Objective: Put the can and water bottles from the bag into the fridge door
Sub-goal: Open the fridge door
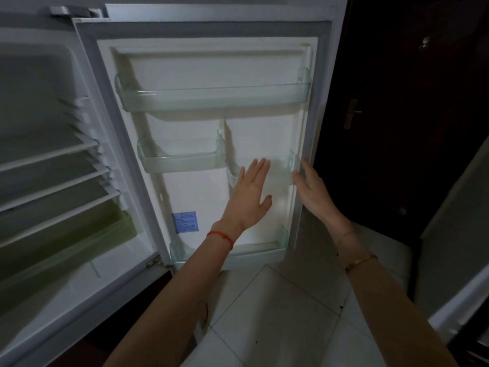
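Pale tiled floor (277,327); dark wooden door (383,128) right of the fridge door (195,194), which stands swung open with its bins facing the camera. Left hand (251,197): fingers straight and spread before its middle right bin (280,170). Right hand (313,189): fingers extended at the fridge door's right edge, holding nothing. Contact unclear.

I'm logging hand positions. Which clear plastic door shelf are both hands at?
The small clear plastic shelf at mid-height on the right: only it has the left hand and right hand at it.

White fridge door (195,197), wide open
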The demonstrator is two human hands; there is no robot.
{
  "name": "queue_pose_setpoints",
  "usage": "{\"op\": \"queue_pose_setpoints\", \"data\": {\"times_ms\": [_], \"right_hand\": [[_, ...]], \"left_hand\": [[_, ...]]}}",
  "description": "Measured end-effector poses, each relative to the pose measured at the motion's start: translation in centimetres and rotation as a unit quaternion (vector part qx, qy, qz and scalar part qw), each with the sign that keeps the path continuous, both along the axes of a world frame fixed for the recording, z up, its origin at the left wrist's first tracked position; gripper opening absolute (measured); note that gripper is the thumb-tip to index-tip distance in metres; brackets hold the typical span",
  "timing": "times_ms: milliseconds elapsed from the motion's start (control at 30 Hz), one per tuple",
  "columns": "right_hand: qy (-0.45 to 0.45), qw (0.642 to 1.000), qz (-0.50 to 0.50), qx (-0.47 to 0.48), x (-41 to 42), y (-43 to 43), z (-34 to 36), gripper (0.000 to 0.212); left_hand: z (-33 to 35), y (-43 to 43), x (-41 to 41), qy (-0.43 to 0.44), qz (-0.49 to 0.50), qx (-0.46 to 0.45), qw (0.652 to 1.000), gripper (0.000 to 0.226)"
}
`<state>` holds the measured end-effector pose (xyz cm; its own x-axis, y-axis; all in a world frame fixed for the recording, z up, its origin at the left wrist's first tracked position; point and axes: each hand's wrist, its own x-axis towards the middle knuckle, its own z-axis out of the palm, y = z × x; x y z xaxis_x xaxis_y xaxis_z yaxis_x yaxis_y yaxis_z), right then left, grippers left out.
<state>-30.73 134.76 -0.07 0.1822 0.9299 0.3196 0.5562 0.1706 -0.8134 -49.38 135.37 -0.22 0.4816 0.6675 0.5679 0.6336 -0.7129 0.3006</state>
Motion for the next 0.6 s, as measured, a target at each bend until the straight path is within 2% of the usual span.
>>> {"op": "queue_pose_setpoints", "data": {"times_ms": [100, 267, 600], "right_hand": [[-0.014, 1.000, -0.002, 0.005, -0.9, -0.7, -0.1, 0.080], [-0.047, 0.998, 0.018, 0.043, -4.9, -5.0, 1.5, 0.065], [-0.084, 0.984, 0.114, 0.104, -14.7, -11.3, 1.3, 0.055]], "left_hand": [[0.5, -1.3, -2.1, -0.038, 0.009, -0.009, 0.999, 0.075], [1.0, -5.0, -6.3, -0.097, 0.028, -0.034, 0.994, 0.074], [0.0, -14.0, -18.0, -0.138, 0.108, -0.012, 0.984, 0.065]]}}
